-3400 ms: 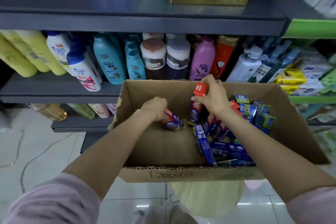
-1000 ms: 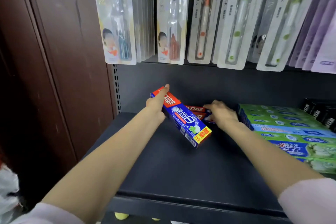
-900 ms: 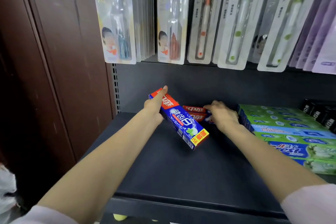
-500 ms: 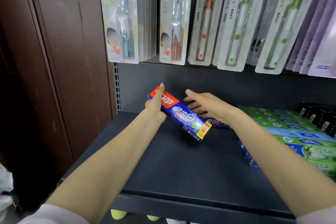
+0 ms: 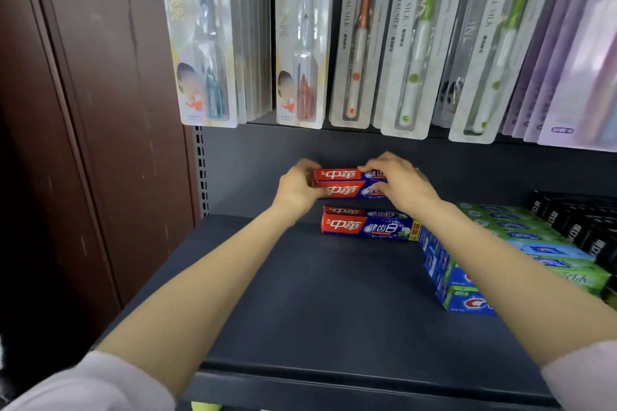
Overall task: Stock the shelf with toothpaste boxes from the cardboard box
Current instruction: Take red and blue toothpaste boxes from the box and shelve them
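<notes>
Both hands are now meeting on one red-and-blue box (image 5: 347, 182): half a second ago only the left was holding it, tilted. Left hand (image 5: 295, 190) is gripping its red end, right hand (image 5: 399, 185) is curling over the blue end, and the box is hanging level above another box (image 5: 365, 225) lying on the shelf (image 5: 317, 304). Keeping it level and its edges lined up should be helping it land squarely on top.

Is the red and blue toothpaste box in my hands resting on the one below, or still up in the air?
In the air. The held box, gripped by left hand and right hand, shows dark shelf wall between it and the box below.
</notes>
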The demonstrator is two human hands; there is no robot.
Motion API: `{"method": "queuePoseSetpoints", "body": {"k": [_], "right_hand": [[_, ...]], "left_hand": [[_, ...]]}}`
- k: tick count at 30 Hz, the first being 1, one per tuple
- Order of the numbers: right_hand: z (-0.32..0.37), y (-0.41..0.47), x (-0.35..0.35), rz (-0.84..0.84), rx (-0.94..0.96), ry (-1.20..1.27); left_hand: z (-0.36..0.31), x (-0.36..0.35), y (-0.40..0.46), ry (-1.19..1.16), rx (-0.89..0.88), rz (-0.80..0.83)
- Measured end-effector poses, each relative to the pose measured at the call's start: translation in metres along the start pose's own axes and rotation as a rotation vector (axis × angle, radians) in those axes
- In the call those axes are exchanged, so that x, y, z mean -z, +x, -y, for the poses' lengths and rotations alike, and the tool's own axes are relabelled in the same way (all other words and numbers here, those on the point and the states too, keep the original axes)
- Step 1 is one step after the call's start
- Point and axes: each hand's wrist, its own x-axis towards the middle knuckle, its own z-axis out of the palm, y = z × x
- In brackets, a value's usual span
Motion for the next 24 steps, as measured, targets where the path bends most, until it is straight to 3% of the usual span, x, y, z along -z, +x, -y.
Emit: {"method": "queuePoseSetpoints", "body": {"k": [5,8,14,21,24], "right_hand": [[-0.014,-0.001,-0.026,-0.068,-0.086,-0.163],[-0.013,-0.002,-0.036,-0.027,-0.105,-0.345],[-0.003,0.007,-0.028,0.06,-0.078,-0.36],[0.006,0.006,-0.039,0.004,-0.126,-0.367],[0.002,0.005,-0.045,0.004,-0.145,-0.365]], "left_hand": [[0.008,-0.031,0.007,0.32,-0.011,-0.124],[0.013,-0.04,0.005,0.448,-0.039,-0.099],[0.018,-0.028,0.012,0.666,-0.171,-0.08],[0.016,-0.029,0.015,0.754,-0.2,-0.034],[0.019,-0.029,0.016,0.668,-0.222,0.006]]}}
